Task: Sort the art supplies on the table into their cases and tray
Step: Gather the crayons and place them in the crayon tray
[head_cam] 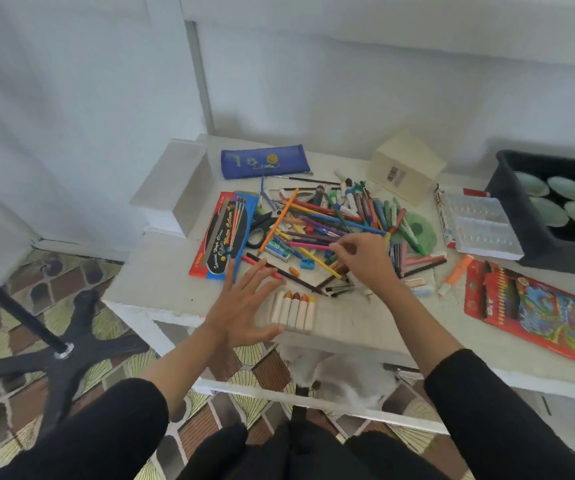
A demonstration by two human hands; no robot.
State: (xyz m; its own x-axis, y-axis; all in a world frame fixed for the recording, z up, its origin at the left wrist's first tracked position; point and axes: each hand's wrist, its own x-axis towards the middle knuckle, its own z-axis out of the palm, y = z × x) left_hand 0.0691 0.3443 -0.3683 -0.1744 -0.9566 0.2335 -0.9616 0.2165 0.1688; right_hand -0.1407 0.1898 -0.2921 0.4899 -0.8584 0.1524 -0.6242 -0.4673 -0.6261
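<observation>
A heap of coloured pencils, markers and crayons (341, 220) covers the middle of the white table (161, 282). My right hand (365, 258) reaches into the heap's near edge, its fingers curled and pinching at a pencil there. My left hand (244, 303) hovers flat with straight spread fingers beside a row of several white crayons (294, 310) near the front edge. A blue-and-red pencil case (225, 233) lies left of the heap. A blue zip pouch (265, 161) lies at the back. A red pencil case (532, 310) lies at the right.
Black scissors (262, 226) lie at the heap's left. A clear plastic tray (480, 223) and a cream box (403, 168) sit behind. A black bin with green lids (521, 216) stands at the far right. An orange marker (455, 271) lies nearby. A black stand base (61, 351) occupies the floor.
</observation>
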